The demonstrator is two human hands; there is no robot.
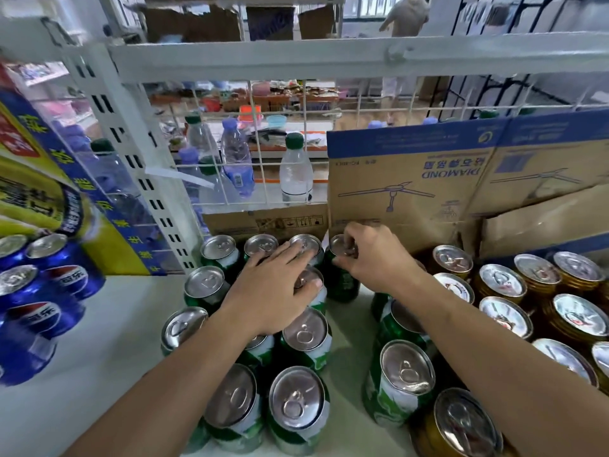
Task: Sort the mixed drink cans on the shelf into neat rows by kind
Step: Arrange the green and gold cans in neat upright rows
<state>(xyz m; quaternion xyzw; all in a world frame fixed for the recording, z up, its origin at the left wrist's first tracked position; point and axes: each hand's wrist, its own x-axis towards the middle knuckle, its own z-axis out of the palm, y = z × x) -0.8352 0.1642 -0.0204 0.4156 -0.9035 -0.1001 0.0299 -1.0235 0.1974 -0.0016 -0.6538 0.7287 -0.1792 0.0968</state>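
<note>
Several green cans [306, 334] stand upright in rows on the white shelf [108, 328]. My left hand [273, 291] lies flat over the tops of the green cans in the middle rows, fingers straight and thumb against one can's rim. My right hand [369, 255] grips the top rim of a green can [342, 275] at the back, beside the cardboard. More green cans [400, 377] stand under my right forearm. Several gold cans [504, 316] fill the right side. Blue cola cans [43, 291] stand at the left.
An upside-down fan carton [412, 186] and torn cardboard [543, 222] stand behind the cans. A white wire grid [263, 153] backs the shelf, with water bottles [295, 169] behind it. A slotted white post [131, 166] and a yellow-blue poster [49, 179] are at the left.
</note>
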